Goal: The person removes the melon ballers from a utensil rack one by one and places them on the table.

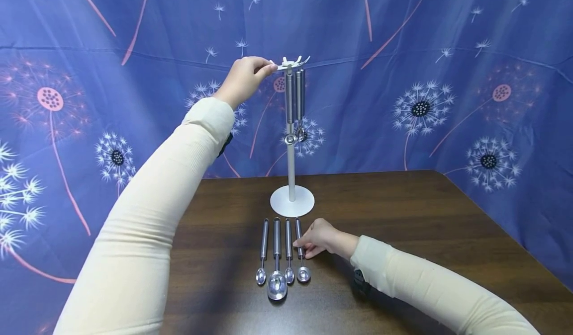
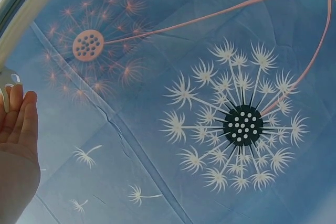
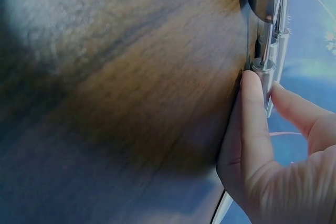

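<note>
My left hand (image 1: 248, 76) is raised at the top of a white hanging rack (image 1: 291, 168) and pinches the end of one of its hook arms (image 2: 11, 77). From the hooks hang several steel-handled utensils (image 1: 289, 99) with small heads. Low on the right, my right hand (image 1: 320, 238) pinches the handle of a round-bowled metal scoop (image 1: 303, 274), the rightmost of a row on the table. In the right wrist view, thumb and fingers (image 3: 252, 87) sit on either side of its handle, just below the neck.
To the left of that scoop lie a small oval scoop (image 1: 289, 275), a large scoop (image 1: 277, 286) and another small one (image 1: 261, 276), handles toward the rack's round base (image 1: 292, 209). A blue dandelion-print cloth (image 1: 358, 126) hangs behind the brown wooden table (image 1: 380, 201).
</note>
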{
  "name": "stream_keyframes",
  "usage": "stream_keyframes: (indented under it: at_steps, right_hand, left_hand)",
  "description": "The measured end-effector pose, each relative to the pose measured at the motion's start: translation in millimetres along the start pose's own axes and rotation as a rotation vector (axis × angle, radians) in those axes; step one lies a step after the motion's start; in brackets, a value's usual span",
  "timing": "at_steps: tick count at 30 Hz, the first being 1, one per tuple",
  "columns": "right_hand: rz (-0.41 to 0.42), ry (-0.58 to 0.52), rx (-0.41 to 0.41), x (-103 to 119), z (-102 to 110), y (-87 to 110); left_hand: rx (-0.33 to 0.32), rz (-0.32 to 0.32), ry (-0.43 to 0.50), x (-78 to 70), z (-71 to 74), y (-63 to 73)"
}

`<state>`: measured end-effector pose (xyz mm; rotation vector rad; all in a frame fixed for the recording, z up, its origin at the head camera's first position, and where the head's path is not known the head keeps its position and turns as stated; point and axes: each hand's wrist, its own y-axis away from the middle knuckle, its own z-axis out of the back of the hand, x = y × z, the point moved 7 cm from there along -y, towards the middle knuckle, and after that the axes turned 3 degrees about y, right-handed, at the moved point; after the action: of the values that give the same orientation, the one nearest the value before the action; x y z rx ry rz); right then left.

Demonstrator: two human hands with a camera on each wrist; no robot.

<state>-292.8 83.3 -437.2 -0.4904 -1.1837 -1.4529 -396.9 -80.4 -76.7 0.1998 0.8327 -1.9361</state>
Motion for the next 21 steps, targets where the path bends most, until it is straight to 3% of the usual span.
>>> stream_keyframes:
  at_steps: [15, 21]
  right_hand:
    - [0.008, -0.007, 0.001, 2.2, 7.1, 1.3]
    - [0.035, -0.038, 0.027, 16.8, 19.5, 3.5]
  left_hand:
    - [-0.003, 0.004, -0.006, -2.8, -0.2, 0.8]
    - [-0.009, 0.0, -0.013, -2.7, -0.5, 2.3]
